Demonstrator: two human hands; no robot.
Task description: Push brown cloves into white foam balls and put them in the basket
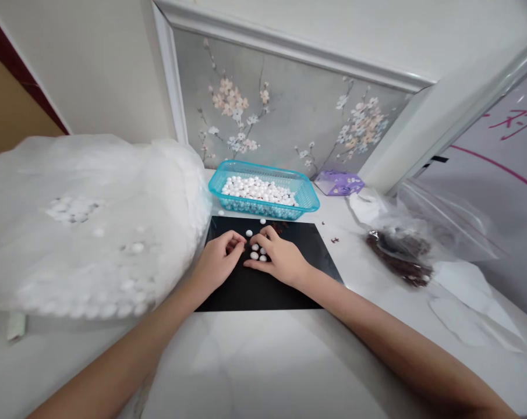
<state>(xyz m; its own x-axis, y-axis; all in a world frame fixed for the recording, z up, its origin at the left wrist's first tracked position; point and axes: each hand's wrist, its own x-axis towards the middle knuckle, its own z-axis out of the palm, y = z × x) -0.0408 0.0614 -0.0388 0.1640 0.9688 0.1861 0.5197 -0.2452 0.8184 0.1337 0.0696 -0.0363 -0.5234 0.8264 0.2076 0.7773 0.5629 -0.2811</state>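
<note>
The nearest loose white ball (249, 233) lay just beyond the gap between the two hands, close to the fingertips of both; it looked round, with no clear long axis. The right hand (285, 256) arched, thumb and fingers spread, around a small cluster of white balls (254, 255) on the black mat (254, 294), its thumb on their near side. The left hand (217, 259) was just left of that cluster, thumb and fingertips drawn close together, though whether they pinched anything I could not tell. The mat was flat, dark and smooth, its long side running left to right on a pale, faintly veined surface (263, 361). Past its far edge stood a translucent blue basket (307, 195) with lattice walls, holding many more smooth white balls. Brown fragments (279, 227) speckled the mat's far part. A puffy, filmy white bag (115, 174) bulged at left; a clear bag of dark brown pieces (403, 259) slumped at right.
</note>
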